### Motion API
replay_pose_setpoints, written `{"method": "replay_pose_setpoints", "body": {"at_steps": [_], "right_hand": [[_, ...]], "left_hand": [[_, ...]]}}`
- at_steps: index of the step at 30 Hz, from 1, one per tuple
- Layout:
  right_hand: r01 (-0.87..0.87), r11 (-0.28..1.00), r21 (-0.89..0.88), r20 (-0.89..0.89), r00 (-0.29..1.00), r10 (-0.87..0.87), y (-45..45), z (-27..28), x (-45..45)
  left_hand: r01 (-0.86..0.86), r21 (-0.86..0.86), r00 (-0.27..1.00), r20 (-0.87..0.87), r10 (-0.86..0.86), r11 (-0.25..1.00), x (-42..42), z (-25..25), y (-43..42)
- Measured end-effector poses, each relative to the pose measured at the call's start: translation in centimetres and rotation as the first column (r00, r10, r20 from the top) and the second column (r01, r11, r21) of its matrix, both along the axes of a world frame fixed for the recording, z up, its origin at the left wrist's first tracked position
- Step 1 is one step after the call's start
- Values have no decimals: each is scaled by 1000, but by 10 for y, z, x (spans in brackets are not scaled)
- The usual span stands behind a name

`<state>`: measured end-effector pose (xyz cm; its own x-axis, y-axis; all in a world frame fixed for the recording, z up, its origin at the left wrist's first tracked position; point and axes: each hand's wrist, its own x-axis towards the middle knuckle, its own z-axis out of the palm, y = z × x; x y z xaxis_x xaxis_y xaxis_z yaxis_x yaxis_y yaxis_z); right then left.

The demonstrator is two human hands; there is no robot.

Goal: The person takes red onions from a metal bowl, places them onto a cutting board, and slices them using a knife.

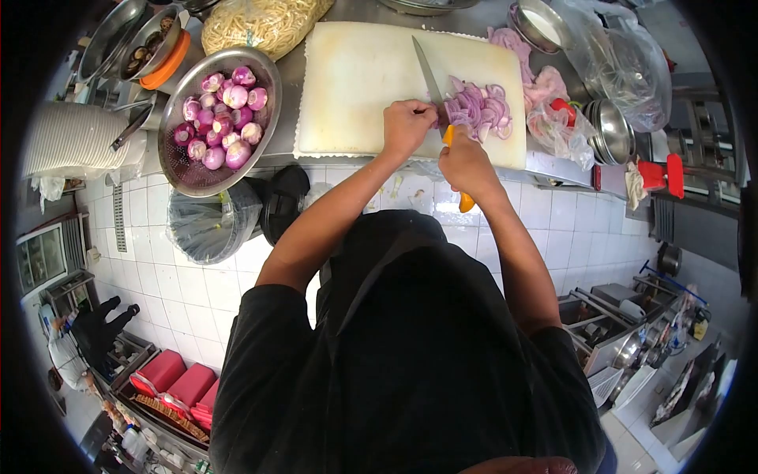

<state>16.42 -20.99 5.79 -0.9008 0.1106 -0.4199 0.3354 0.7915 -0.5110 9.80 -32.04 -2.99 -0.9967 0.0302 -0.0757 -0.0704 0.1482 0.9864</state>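
Note:
My right hand is wrapped round the yellow handle of a knife, whose long blade points up and away over the white cutting board. On the blade's left side, my left hand has its fingers pressed together on the board; what they hold, if anything, is hidden. Sliced red onion lies in a loose pile just right of the blade. Left of the board stands a perforated metal colander with several peeled whole red onions.
A bag of pale strips is behind the colander. Metal bowls, pink cloth and plastic bags sit at the right. Below the counter edge is a lined bin. Another person stands at the far lower left.

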Motion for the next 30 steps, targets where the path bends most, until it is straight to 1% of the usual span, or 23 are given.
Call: {"method": "replay_pose_setpoints", "body": {"at_steps": [2, 5, 7, 8, 10, 11, 12, 13, 14, 15, 18, 21, 22, 23, 24, 25, 27, 29, 30], "right_hand": [[-43, 997, 57, -109, 993, 49, 6, -34, -1], [-46, 998, 36, -125, 991, 50, 10, -48, -12], [-17, 999, -35, -150, 989, 12, 21, -43, -13], [4, 997, -75, -123, 992, -13, 28, -36, -16], [115, 988, -98, 15, 993, -114, 24, -1, -15], [97, 992, -80, -4, 995, -97, 25, 3, -13], [-20, 1000, -17, -198, 980, 16, 41, -22, -14], [-101, 991, 82, -297, 947, 121, 45, -21, -13], [-74, 984, 163, -333, 934, 126, 40, -16, -11], [-49, 990, 135, -318, 944, 90, 36, -10, -10], [14, 999, 39, -248, 969, -4, 24, -3, -2], [22, 998, -65, -180, 983, -34, 11, -9, 3], [16, 996, -89, -168, 985, -31, 9, -17, 5], [12, 994, -110, -155, 987, -29, 8, -25, 8], [18, 991, -135, -142, 989, -38, 8, -31, 9], [7, 992, -123, -159, 987, -26, 11, -37, 11], [-14, 995, -95, -194, 981, -5, 22, -45, 12], [41, 996, -76, -167, 984, -53, 27, -33, 13], [71, 996, -62, -154, 985, -80, 29, -25, 13]], "left_hand": [[-4, -6, 1000, 7, 4, 1000, 1, 1, 0], [-41, -61, 996, -82, 36, 997, -2, -8, 6], [-11, -187, 983, -180, -23, 982, -2, -11, 12], [-19, -258, 974, -221, -40, 966, -4, -12, 14], [-99, -355, 937, -348, -34, 929, -6, -25, 26], [-136, -392, 931, -364, -17, 910, -4, -18, 29], [-171, -427, 924, -382, -6, 888, 0, -9, 30], [-152, -394, 935, -354, 3, 907, 2, -6, 27], [-132, -356, 945, -328, 9, 925, 3, -3, 23], [-112, -314, 952, -305, 12, 943, 5, 1, 18], [-81, -243, 964, -266, 14, 967, 27, 42, -25], [-156, -185, 947, -306, 94, 970, 36, 69, -88], [-247, -233, 912, -384, 144, 941, 35, 74, -113], [-336, -270, 869, -459, 186, 903, 31, 76, -142], [-425, -371, 836, -511, 201, 826, 28, 77, -173], [-507, -458, 802, -561, 205, 730, 25, 77, -203], [-524, -491, 847, -388, 365, 696, 28, 87, -254], [-493, -581, 868, -279, 410, 648, 40, 101, -286], [-395, -659, 908, -174, 381, 640, 43, 101, -297]]}}
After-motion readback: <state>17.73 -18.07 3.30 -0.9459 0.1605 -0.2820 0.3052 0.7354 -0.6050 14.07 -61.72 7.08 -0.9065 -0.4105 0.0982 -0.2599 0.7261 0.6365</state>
